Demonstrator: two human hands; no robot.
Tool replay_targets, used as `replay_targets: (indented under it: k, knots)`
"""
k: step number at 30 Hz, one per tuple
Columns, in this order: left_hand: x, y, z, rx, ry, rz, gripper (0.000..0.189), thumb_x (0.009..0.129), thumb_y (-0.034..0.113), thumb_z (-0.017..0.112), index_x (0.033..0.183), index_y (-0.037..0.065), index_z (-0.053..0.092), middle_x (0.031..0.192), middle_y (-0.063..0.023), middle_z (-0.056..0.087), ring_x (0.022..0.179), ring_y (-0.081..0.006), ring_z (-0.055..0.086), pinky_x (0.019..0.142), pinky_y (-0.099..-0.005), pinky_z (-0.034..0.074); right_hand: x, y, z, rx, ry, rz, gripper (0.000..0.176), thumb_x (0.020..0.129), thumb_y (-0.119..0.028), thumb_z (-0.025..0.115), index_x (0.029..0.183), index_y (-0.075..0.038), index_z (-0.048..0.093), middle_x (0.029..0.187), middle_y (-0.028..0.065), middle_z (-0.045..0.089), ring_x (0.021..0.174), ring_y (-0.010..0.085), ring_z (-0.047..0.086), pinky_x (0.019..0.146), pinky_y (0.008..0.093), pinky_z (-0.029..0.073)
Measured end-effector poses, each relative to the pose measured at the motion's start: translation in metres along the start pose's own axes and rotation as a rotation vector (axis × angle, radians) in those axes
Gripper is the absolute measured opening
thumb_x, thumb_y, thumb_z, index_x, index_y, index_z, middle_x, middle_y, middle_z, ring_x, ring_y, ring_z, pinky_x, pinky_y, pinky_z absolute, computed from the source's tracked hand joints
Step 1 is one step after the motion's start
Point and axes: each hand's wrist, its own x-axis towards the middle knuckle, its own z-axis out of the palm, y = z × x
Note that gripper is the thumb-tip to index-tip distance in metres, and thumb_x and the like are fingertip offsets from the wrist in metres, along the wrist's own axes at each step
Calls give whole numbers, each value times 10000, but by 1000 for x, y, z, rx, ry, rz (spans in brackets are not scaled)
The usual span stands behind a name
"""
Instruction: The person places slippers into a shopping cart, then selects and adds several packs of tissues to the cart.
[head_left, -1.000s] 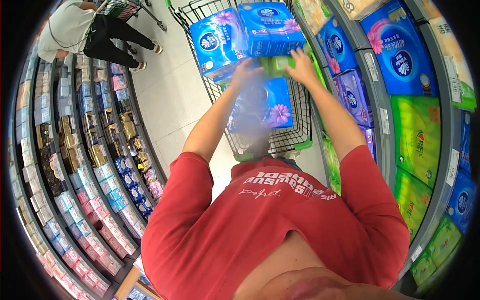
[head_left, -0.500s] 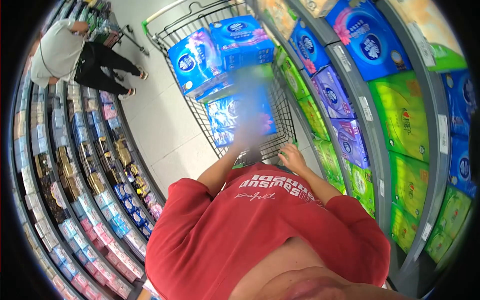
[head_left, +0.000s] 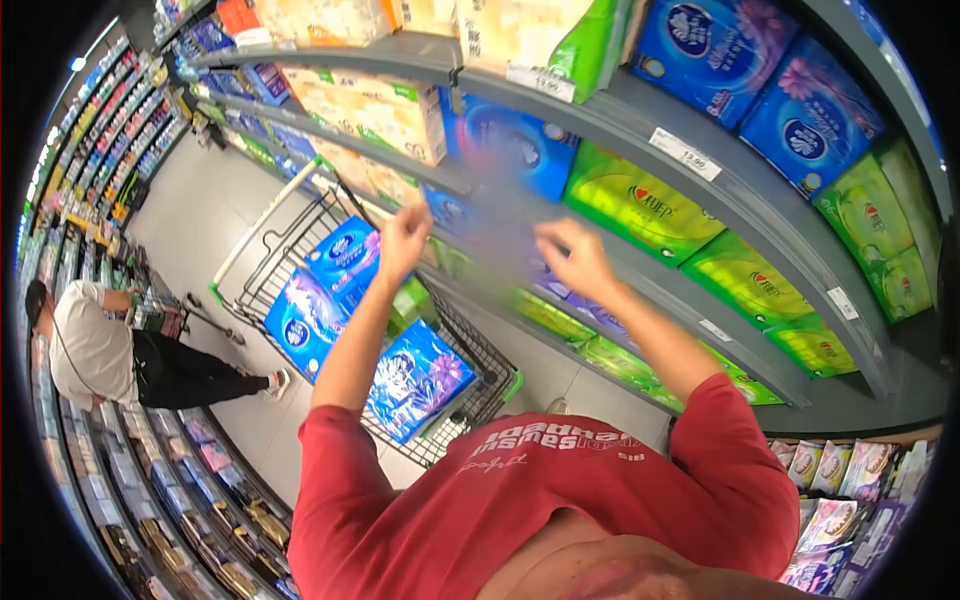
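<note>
My left hand (head_left: 405,240) and my right hand (head_left: 572,258) are raised in front of the shelving on the right. Between them is a motion-blurred blue-purple tissue pack (head_left: 495,235), gripped at both ends. It hovers at the level of the middle shelf (head_left: 620,125), in front of a blue pack (head_left: 515,140) and green packs (head_left: 640,205). Below my left arm stands a wire shopping cart (head_left: 262,250) holding several blue tissue packs (head_left: 345,255).
Shelves of blue, green and beige tissue packs fill the right side, with price tags (head_left: 685,152) on the edges. A person in a white shirt (head_left: 90,350) bends at the left shelves beside another cart. Grey floor (head_left: 200,215) runs down the aisle.
My view has swung from the cart up to the right-hand shelves. My left hand lifted the blurred pack out of the cart, and my right hand left the cart handle and joined it.
</note>
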Motion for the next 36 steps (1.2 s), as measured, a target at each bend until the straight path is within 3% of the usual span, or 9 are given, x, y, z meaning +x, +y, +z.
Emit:
replay_targets:
  k: [3,8,10,12,13,14,15,23,36]
  knots:
    - [91,68,4,-21,47,213,359,784,146,666,1090,-28,597,985,-151,669,895,-216,651,815,-312,500,86,-53,-72,1,281,-254,228,759,-125,669,955,-15,628,946,152,622,908,315,607,804,362,485]
    - [184,173,22,54,222,438,556,767,191,666,1259,3,486,1161,-186,574,1102,-256,532,912,-350,431,198,-70,-125,-484,760,-387,605,700,-291,747,1142,30,488,1159,200,523,1049,343,546,841,380,474]
    - [227,178,35,-12,259,388,572,766,176,657,1275,5,461,1168,-178,571,1124,-254,511,928,-350,412,226,-74,-130,-410,597,66,887,612,-442,790,1201,92,396,1200,270,471,1084,368,524,864,394,473]
    - [240,189,36,-73,292,334,589,764,161,648,1291,6,435,1175,-170,568,1146,-252,490,945,-351,393,245,-70,-134,-350,484,175,957,580,-484,796,1205,111,382,1201,286,468,1095,368,522,878,393,471]
    - [243,199,33,-220,82,250,591,767,143,637,1295,-2,415,1178,-154,566,1141,-244,486,951,-349,381,251,-67,-135,-291,359,283,1027,548,-526,803,1208,129,367,1203,301,465,1105,368,520,891,393,469]
    - [244,209,29,-364,-128,161,593,769,125,627,1298,-9,396,1182,-139,564,1136,-235,483,958,-347,369,255,-63,-136,-286,325,304,1031,545,-512,812,1219,129,367,1240,301,442,1120,372,517,900,392,469]
    - [239,220,26,-363,-130,165,593,769,125,627,1298,-9,396,1182,-139,564,1136,-235,483,958,-347,369,257,-61,-136,-285,330,303,1031,545,-512,812,1219,129,367,1240,301,442,1120,372,517,900,392,469]
    - [226,214,51,-548,-48,143,568,717,-53,614,1229,-36,370,1083,-159,564,1011,-222,545,887,-324,427,241,-50,-151,-193,337,231,796,596,-368,819,1173,57,473,1060,193,630,970,284,627,845,335,491]
    - [175,234,95,-530,89,293,584,662,26,673,1168,-26,388,1063,-152,572,953,-194,575,826,-300,465,165,-51,-196,-247,499,-74,759,579,-302,832,1157,20,460,1091,209,588,1027,347,568,870,404,460]
